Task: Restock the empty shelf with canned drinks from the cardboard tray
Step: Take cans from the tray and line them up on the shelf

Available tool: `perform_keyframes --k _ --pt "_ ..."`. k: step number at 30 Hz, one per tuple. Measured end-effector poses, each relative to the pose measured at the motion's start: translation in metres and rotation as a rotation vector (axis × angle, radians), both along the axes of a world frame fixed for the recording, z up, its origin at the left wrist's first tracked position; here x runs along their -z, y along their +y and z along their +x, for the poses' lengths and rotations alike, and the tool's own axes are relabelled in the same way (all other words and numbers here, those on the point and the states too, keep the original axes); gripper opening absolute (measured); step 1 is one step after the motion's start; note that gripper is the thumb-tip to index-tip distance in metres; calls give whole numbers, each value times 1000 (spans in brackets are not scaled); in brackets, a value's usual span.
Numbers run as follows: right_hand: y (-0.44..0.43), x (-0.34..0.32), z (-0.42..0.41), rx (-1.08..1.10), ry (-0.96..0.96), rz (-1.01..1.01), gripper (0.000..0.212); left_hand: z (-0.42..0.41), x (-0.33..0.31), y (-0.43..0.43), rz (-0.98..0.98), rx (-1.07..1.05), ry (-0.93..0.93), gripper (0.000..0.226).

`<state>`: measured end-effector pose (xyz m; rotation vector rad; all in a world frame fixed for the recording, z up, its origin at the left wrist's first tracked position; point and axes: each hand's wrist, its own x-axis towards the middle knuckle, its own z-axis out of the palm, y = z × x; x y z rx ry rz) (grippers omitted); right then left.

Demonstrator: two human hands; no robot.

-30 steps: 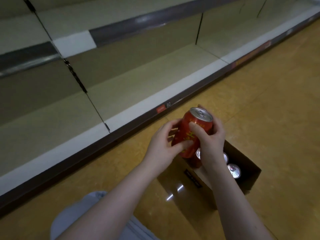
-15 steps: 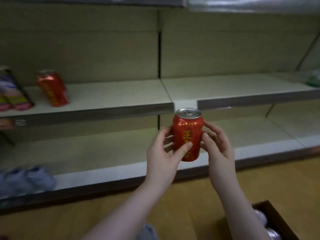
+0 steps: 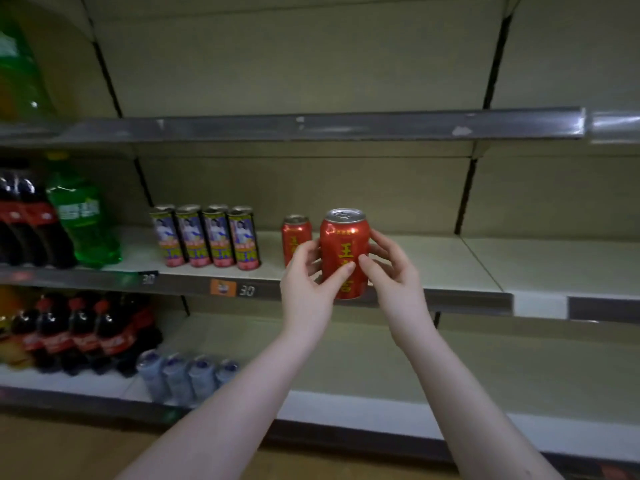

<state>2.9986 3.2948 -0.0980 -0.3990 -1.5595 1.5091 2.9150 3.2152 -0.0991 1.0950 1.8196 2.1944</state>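
Far left: dark cola bottles (image 3: 20, 220) and a green bottle (image 3: 83, 223) on the middle shelf (image 3: 450, 299). Next, four tall printed cans (image 3: 207, 237), then one red can on the shelf (image 3: 296, 237). In front of it, raised up from the cardboard tray since a second ago and now at shelf height, upright: the held red can (image 3: 344, 252). Left hand (image 3: 308, 289) and right hand (image 3: 394, 275) both closed around it, fingers (image 3: 341, 277) pressing the sides. Probably ready for placing just beside the first red can. To the right, much bare shelf; only the front lip to clear. Tray not in view.
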Motion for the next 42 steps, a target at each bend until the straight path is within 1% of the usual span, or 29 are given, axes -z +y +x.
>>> perform_keyframes --k 4,6,9,11,14,16,18,22,24,32,36,42 --pt "0 -2 -46 3 -16 -39 35 -48 8 1 -64 -75 39 39" --pt "4 -2 -62 10 -52 -36 43 -65 13 6 -108 -92 51 39" --pt "16 0 -81 46 -117 1 57 -81 19 20 -137 -59 25 38" --pt "25 2 -90 71 -138 16 56 -86 24 30 -138 -62 14 38" --pt "40 10 -103 104 -117 -8 55 -97 29 45 -153 -64 -2 40" --pt "49 15 -110 114 -103 -20 56 -109 29 54 -216 -73 56 47" --pt "58 18 -116 133 -106 -12 59 -121 29 58 -291 -130 182 55" --pt "70 21 -122 146 -121 21 59 -139 26 56 -341 -298 400 53" --pt "74 24 -125 140 -142 36 57 -144 27 60 -353 -311 472 53" --pt "91 40 -140 172 -162 22 58 -149 26 83 -447 -295 527 55" --pt "96 48 -142 192 -171 18 57 -150 30 85 -506 -319 569 54" --pt "94 47 -144 187 -174 -10 56 -146 31 85 -604 -312 581 55"
